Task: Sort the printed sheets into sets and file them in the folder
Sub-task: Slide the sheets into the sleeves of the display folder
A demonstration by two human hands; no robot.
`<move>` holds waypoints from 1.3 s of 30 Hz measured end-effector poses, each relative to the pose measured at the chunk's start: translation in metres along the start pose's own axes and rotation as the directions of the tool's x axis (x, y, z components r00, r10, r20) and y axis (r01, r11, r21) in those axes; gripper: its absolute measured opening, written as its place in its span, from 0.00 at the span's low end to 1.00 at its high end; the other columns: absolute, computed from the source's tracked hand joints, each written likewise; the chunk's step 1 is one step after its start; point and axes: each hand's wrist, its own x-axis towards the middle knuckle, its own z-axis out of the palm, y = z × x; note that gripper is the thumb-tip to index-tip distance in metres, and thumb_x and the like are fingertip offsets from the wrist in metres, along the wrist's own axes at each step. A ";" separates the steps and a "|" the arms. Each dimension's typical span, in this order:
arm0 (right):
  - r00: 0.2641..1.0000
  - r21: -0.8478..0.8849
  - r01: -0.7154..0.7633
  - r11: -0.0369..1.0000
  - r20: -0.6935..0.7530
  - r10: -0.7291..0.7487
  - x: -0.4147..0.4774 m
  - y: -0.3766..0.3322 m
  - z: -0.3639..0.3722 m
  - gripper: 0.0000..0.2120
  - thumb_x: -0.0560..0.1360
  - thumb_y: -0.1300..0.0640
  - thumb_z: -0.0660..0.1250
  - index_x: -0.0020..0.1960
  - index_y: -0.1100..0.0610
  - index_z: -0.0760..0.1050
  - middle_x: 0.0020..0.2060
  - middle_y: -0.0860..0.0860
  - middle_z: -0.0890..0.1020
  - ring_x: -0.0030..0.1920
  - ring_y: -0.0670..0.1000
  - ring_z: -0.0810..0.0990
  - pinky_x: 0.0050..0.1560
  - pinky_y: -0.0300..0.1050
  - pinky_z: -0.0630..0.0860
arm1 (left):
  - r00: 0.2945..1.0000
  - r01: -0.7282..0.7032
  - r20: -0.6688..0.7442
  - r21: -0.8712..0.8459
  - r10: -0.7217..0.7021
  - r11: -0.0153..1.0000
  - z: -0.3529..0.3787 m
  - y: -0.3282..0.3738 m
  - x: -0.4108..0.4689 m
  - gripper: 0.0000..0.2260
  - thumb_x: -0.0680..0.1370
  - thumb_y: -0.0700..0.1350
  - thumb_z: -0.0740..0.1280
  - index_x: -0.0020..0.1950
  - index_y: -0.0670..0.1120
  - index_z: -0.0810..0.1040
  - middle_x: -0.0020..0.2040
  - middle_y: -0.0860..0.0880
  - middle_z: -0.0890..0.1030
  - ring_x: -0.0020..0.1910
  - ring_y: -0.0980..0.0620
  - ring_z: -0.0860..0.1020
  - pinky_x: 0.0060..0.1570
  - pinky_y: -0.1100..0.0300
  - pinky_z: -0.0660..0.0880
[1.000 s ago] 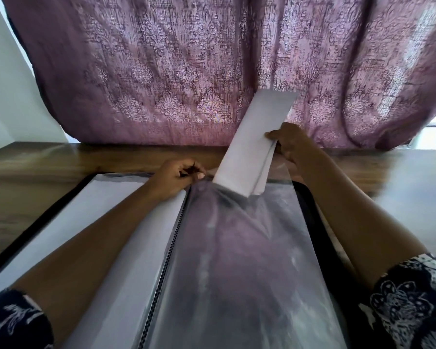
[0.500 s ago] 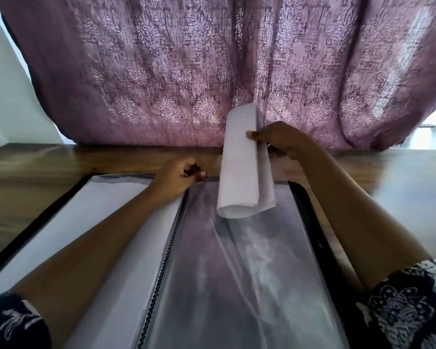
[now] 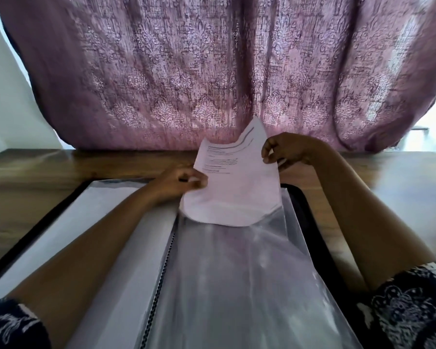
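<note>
Both hands pinch the printed sheet (image 3: pixel 237 182) (left hand (image 3: pixel 179 183), right hand (image 3: pixel 291 149)). Its lower edge meets the folder (image 3: pixel 227 285) sleeve's top edge.

Patterned mauve curtain (image 3: pixel 212 71) behind a wooden table (image 3: pixel 388 187)

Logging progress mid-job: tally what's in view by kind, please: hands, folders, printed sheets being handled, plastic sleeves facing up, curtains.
Hands: 2, left hand and right hand
Folder: 1, open
Printed sheets being handled: 1 bunch; number of sheets in it cannot be told
Plastic sleeves facing up: 2, empty sleeve and filled sleeve
Curtain: 1
Total: 7
</note>
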 end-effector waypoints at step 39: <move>0.914 -0.494 -0.340 0.800 -0.373 0.159 -0.143 0.017 0.155 0.32 0.79 0.35 0.43 0.78 0.50 0.46 0.78 0.50 0.46 0.77 0.52 0.45 0.73 0.61 0.41 | 0.949 0.315 -0.199 0.664 -0.246 0.678 0.004 -0.012 -0.062 0.29 0.80 0.66 0.47 0.79 0.57 0.52 0.80 0.53 0.49 0.78 0.50 0.48 0.73 0.39 0.44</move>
